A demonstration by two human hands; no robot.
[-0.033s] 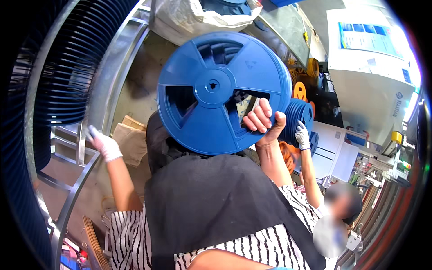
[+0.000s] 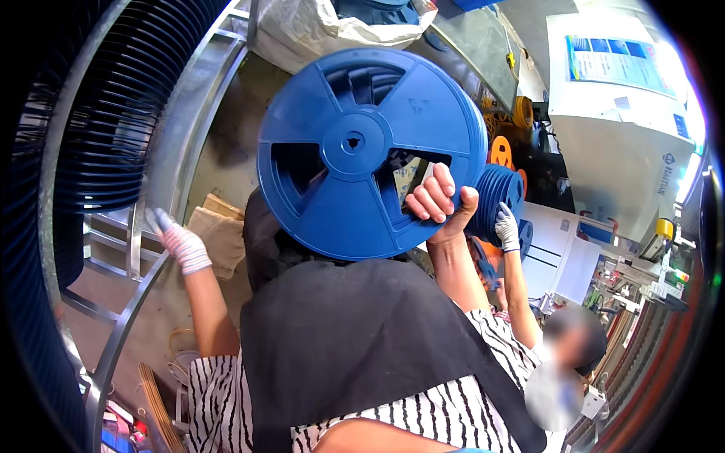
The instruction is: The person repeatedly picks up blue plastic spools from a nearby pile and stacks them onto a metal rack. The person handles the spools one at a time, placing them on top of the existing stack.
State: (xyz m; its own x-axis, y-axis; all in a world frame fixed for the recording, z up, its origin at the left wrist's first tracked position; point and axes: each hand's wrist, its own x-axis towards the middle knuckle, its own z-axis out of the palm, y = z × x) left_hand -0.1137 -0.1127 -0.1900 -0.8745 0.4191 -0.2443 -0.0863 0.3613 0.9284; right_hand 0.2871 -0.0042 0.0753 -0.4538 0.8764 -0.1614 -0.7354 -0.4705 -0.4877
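Observation:
A big blue plastic reel point(image 2: 347, 219) with wedge-shaped openings faces up in the middle, in front of my dark apron. My right hand point(image 2: 440, 198) is bare and closed on the reel's right rim, its fingers curled at one of the openings. The far side of the reel is hidden. At the left, my left hand point(image 2: 180, 243), in a white glove, reaches toward a metal frame point(image 2: 136, 249). Its fingers are stretched out, a little blurred, with nothing seen in them; whether they touch the frame I cannot tell.
Many dark blue reels point(image 2: 113, 113) are stacked along the left rack. A white sack point(image 2: 302, 38) holding blue parts stands ahead. At the right, a co-worker's gloved hand point(image 2: 507, 228) rests on a smaller blue reel point(image 2: 483, 208), near orange reels point(image 2: 501, 151). A pale machine point(image 2: 612, 143) stands beyond.
The big reel has shifted slightly to the left and up, with my right hand still on it. My left hand has moved slightly, its fingers now showing a little more distinctly.

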